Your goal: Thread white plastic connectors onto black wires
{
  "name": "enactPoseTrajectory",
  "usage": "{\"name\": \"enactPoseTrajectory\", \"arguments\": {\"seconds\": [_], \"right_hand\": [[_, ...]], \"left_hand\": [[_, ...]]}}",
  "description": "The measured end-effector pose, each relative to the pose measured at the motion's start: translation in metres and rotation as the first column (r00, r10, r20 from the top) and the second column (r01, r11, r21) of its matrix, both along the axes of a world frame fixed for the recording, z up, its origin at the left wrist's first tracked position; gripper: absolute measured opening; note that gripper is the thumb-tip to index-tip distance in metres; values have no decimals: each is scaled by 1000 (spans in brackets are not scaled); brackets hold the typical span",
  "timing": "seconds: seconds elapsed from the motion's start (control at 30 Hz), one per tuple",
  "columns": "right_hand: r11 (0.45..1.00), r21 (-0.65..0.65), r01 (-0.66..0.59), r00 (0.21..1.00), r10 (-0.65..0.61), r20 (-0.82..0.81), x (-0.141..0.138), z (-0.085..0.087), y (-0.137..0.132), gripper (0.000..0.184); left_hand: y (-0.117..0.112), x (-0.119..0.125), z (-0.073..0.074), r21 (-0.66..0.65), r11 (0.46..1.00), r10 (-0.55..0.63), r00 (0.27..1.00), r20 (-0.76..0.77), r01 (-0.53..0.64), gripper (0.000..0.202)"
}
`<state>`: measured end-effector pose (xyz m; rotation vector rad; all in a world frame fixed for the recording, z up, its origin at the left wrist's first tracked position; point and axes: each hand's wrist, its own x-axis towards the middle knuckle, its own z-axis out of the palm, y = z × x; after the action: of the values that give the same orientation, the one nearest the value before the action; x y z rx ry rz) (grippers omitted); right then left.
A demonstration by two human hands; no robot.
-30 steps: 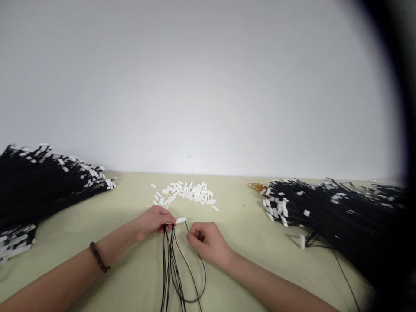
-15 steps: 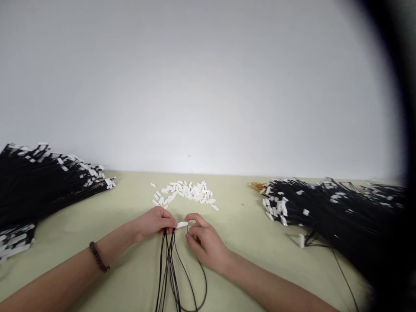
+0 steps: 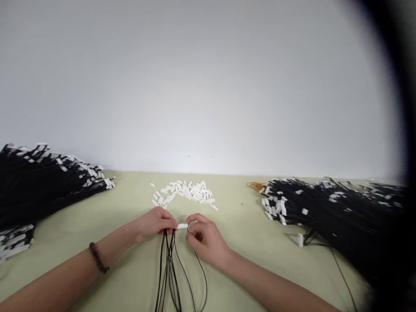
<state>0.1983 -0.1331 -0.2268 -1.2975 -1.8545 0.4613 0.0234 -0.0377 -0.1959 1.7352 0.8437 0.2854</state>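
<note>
My left hand [image 3: 155,223] is closed on a small white connector [image 3: 182,226] together with the tops of several thin black wires [image 3: 169,268] that hang down toward me. My right hand [image 3: 206,237] sits just right of the connector, thumb and forefinger pinched on the end of one black wire [image 3: 199,264] at the connector's right tip. That wire loops down and back to the bundle. A brown bead bracelet [image 3: 97,258] is on my left wrist.
A heap of loose white connectors [image 3: 185,193] lies on the pale green table [image 3: 240,225] beyond my hands. Big bundles of black wires with white connectors lie at the left [image 3: 39,182] and at the right [image 3: 331,208]. A plain white wall stands behind.
My right hand moved up and left from a gap beside the connector to its right tip, carrying the wire end with it. My left hand stayed put.
</note>
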Motion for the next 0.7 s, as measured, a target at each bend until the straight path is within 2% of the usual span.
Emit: {"name": "enactPoseTrajectory", "arguments": {"seconds": [0.43,0.7], "right_hand": [[995,101,-22,999,17,51,-1,3,-2,16],[993,115,-13,996,4,84,-1,1,-1,16]], "left_hand": [[1,-1,-5,37,999,-34,999,9,34,28],[-2,1,-1,25,1000,-12,1000,-3,12,29]]}}
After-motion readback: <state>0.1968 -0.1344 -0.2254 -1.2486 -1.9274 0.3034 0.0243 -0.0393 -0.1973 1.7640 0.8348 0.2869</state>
